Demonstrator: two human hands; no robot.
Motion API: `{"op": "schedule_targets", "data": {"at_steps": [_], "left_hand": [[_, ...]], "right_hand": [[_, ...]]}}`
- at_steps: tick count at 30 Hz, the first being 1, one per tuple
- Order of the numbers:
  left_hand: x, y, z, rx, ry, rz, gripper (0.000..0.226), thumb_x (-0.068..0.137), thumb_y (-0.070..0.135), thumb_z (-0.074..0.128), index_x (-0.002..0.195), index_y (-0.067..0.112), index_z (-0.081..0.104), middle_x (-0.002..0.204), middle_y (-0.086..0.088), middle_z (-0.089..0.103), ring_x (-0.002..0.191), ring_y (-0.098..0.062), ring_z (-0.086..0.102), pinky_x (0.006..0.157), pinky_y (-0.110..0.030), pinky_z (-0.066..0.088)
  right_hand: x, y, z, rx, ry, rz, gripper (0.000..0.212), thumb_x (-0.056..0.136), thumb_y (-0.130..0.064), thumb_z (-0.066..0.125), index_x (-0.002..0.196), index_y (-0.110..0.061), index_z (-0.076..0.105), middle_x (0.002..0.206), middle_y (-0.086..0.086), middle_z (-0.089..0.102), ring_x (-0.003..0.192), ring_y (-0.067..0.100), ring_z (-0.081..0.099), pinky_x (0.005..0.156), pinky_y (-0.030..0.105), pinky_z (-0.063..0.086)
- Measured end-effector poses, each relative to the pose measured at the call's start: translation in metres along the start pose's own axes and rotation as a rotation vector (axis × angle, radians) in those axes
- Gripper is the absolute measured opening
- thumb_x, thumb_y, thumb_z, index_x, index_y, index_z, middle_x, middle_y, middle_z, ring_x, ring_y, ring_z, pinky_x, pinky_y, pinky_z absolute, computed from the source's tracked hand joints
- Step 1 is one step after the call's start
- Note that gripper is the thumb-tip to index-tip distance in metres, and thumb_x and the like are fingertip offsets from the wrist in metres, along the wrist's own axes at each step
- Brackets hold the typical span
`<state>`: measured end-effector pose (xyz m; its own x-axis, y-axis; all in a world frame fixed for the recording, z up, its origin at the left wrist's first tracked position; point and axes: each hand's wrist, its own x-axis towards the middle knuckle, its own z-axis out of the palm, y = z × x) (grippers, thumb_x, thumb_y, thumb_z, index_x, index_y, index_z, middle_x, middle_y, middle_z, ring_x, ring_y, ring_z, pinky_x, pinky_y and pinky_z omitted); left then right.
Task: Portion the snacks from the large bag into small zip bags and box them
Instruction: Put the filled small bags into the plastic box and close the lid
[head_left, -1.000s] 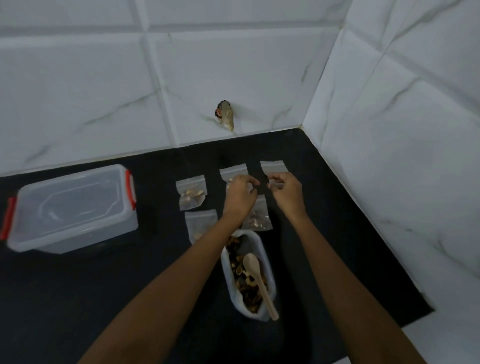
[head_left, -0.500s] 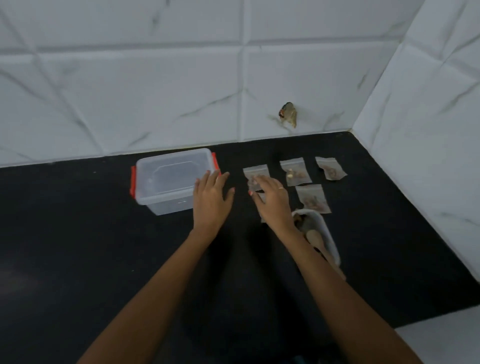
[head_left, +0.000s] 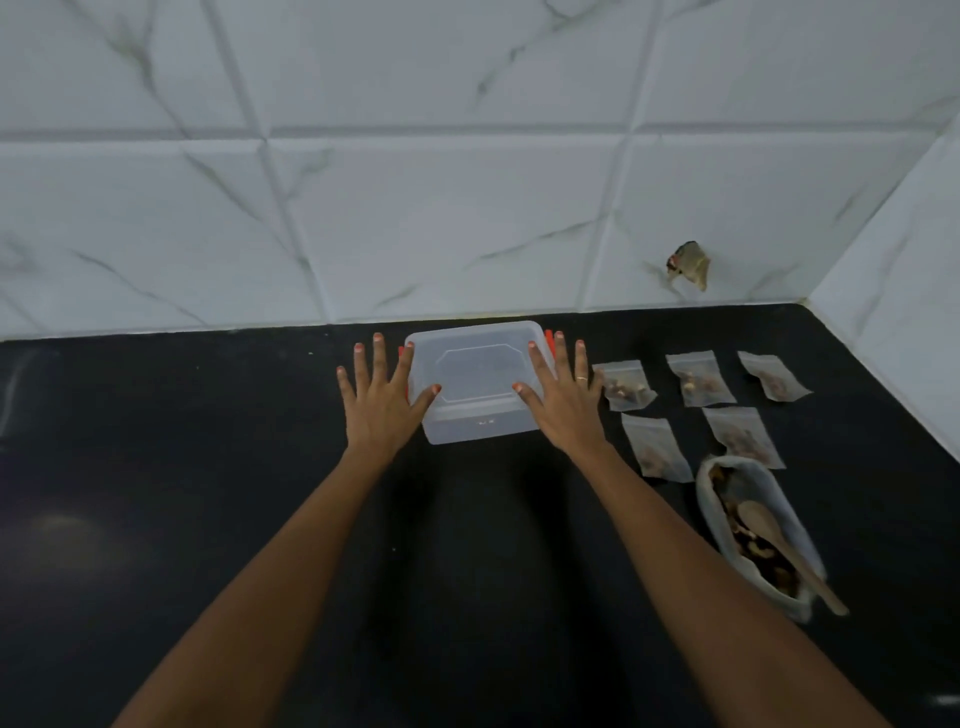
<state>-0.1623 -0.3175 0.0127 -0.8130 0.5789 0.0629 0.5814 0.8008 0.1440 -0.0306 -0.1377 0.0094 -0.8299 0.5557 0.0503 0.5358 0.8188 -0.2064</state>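
A clear plastic box (head_left: 478, 374) with a lid and red side clips stands on the black counter near the back wall. My left hand (head_left: 382, 400) is at its left end and my right hand (head_left: 558, 400) at its right end, fingers spread and straight, thumbs over the lid's front corners. Right of the box lie several small zip bags (head_left: 626, 385) with snacks inside, in two rows. The large open snack bag (head_left: 753, 535) lies nearer me at the right, a wooden spoon (head_left: 779, 540) resting in it.
White marble-look tiled walls meet in a corner at the back right. A small brownish object (head_left: 688, 265) sticks to the back wall above the counter (head_left: 208, 493). The counter's right edge runs close behind the zip bags.
Both hands left the zip bags and moved left to the lidded box, now flanking it with spread fingers. The view has swung left, so the box sits in the middle.
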Motion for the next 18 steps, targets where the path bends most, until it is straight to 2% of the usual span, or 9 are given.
{"op": "schedule_targets", "data": {"at_steps": [3, 6, 9, 13, 18], "left_hand": [[0.008, -0.011, 0.003, -0.111, -0.087, -0.005, 0.071, 0.092, 0.058, 0.031, 0.149, 0.028, 0.000, 0.157, -0.011, -0.009, 0.144, -0.034, -0.006, 0.114, -0.051, 0.004], [0.011, -0.008, 0.002, -0.348, -0.195, -0.015, 0.063, 0.097, 0.045, 0.034, 0.149, 0.028, 0.003, 0.157, -0.008, -0.001, 0.144, -0.032, 0.009, 0.112, -0.050, 0.020], [0.008, 0.000, -0.001, -0.481, -0.202, -0.010, 0.054, 0.101, 0.032, 0.032, 0.149, 0.023, 0.010, 0.157, -0.010, 0.006, 0.139, -0.033, 0.025, 0.109, -0.048, 0.029], [0.005, 0.003, -0.001, -0.655, -0.159, -0.034, 0.051, 0.100, 0.021, 0.035, 0.148, 0.016, 0.018, 0.155, -0.013, 0.014, 0.133, -0.033, 0.037, 0.106, -0.046, 0.033], [-0.014, 0.005, -0.004, -0.735, -0.140, -0.042, 0.051, 0.099, 0.018, 0.038, 0.147, 0.016, 0.021, 0.152, -0.014, 0.026, 0.122, -0.030, 0.050, 0.101, -0.044, 0.040]], "right_hand": [[0.012, -0.005, 0.003, 0.094, -0.026, 0.028, 0.060, 0.097, -0.044, 0.032, 0.148, -0.026, 0.007, 0.157, 0.006, -0.006, 0.143, 0.035, -0.006, 0.112, 0.055, 0.008], [0.018, -0.010, 0.005, 0.238, -0.017, 0.059, 0.052, 0.099, -0.030, 0.035, 0.147, -0.022, 0.018, 0.157, 0.009, 0.000, 0.141, 0.036, 0.009, 0.112, 0.046, 0.020], [0.023, -0.014, 0.004, 0.351, 0.030, 0.121, 0.044, 0.100, -0.017, 0.034, 0.144, -0.015, 0.030, 0.156, 0.010, 0.008, 0.138, 0.035, 0.017, 0.110, 0.041, 0.026], [0.023, -0.013, 0.001, 0.427, 0.076, 0.187, 0.041, 0.098, -0.002, 0.035, 0.139, -0.007, 0.038, 0.153, 0.013, 0.019, 0.139, 0.031, 0.022, 0.112, 0.036, 0.022], [-0.001, -0.011, -0.006, 0.547, 0.160, 0.209, 0.038, 0.097, -0.001, 0.037, 0.133, -0.003, 0.046, 0.150, 0.014, 0.029, 0.139, 0.025, 0.026, 0.111, 0.027, 0.018]]}}
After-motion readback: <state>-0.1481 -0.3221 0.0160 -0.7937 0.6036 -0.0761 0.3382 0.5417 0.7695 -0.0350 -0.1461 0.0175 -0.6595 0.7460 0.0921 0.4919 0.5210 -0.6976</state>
